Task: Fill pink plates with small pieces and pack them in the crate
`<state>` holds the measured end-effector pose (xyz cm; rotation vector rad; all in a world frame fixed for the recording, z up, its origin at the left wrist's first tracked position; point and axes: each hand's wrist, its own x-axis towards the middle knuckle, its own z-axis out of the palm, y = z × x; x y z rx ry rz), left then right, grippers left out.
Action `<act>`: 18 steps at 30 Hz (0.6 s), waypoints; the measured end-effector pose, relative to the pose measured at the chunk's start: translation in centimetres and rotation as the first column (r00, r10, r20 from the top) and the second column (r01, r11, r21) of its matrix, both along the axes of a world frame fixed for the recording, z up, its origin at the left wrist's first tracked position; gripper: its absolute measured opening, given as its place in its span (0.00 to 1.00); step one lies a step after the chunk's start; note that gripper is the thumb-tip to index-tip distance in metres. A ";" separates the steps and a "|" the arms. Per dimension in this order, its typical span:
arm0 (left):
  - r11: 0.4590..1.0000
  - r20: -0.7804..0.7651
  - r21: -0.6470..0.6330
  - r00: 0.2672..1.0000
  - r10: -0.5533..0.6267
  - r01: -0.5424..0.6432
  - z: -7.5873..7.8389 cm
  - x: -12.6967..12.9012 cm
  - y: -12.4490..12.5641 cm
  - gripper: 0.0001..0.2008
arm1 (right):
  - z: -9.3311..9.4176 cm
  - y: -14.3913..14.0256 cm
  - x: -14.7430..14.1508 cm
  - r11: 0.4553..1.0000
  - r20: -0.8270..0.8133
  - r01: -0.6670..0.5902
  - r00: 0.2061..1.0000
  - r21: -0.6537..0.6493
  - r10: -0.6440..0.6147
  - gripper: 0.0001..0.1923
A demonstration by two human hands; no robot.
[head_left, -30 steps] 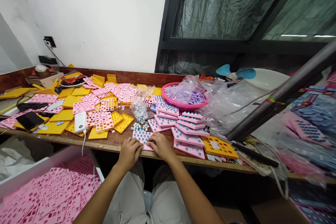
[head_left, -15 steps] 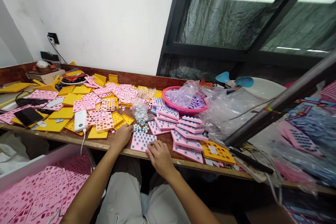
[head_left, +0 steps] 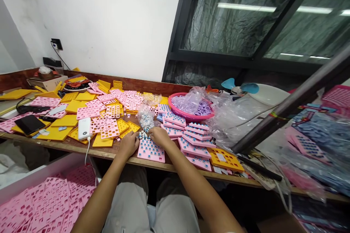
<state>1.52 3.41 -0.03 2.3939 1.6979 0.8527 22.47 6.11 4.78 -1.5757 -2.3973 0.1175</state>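
Workbench [head_left: 82, 147] clutter surrounds a pink tray [head_left: 151, 151]; both hands, left hand [head_left: 129, 144] and right hand [head_left: 159, 135], seemingly pinch small pieces [head_left: 144, 134].

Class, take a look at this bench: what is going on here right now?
A person sits at a wooden workbench strewn with pink and yellow grid plates. Both hands meet at a small pile of blue-and-white parts just beyond a pink plate already filled with such parts: the left hand at its left edge, the right hand over its far edge. Filled plates are stacked to the right.
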 end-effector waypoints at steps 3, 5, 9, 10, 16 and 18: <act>1.000 -0.041 0.005 0.999 -0.004 0.005 -0.2 0.0 0.0 0.12 | 0.3 1.5 -1.2 0.997 0.069 0.031 0.997 -0.076 -0.026 0.11; 1.000 -0.047 0.015 0.999 -0.011 0.012 -0.3 -0.1 0.1 0.11 | 0.2 2.2 -1.6 0.995 0.075 0.045 0.996 -0.086 -0.039 0.08; 0.999 -0.036 0.024 0.999 -0.027 0.028 -0.4 -0.2 0.3 0.10 | 0.4 2.6 -1.8 0.996 0.055 0.050 0.997 -0.074 -0.046 0.04; 0.999 -0.035 0.021 0.999 -0.030 0.031 -0.4 -0.2 0.3 0.10 | 0.5 2.5 -1.7 0.997 0.040 0.048 0.998 -0.061 -0.046 0.03; 0.999 0.000 -0.011 0.999 -0.051 0.051 -0.3 -0.3 0.2 0.07 | 0.6 -1.5 1.5 0.999 -0.263 0.007 0.965 0.045 0.006 0.07; 0.998 0.032 -0.023 0.998 -0.058 0.059 -0.2 -0.4 0.3 0.08 | -0.2 -4.3 2.9 0.999 -0.511 0.003 0.859 0.054 0.026 0.09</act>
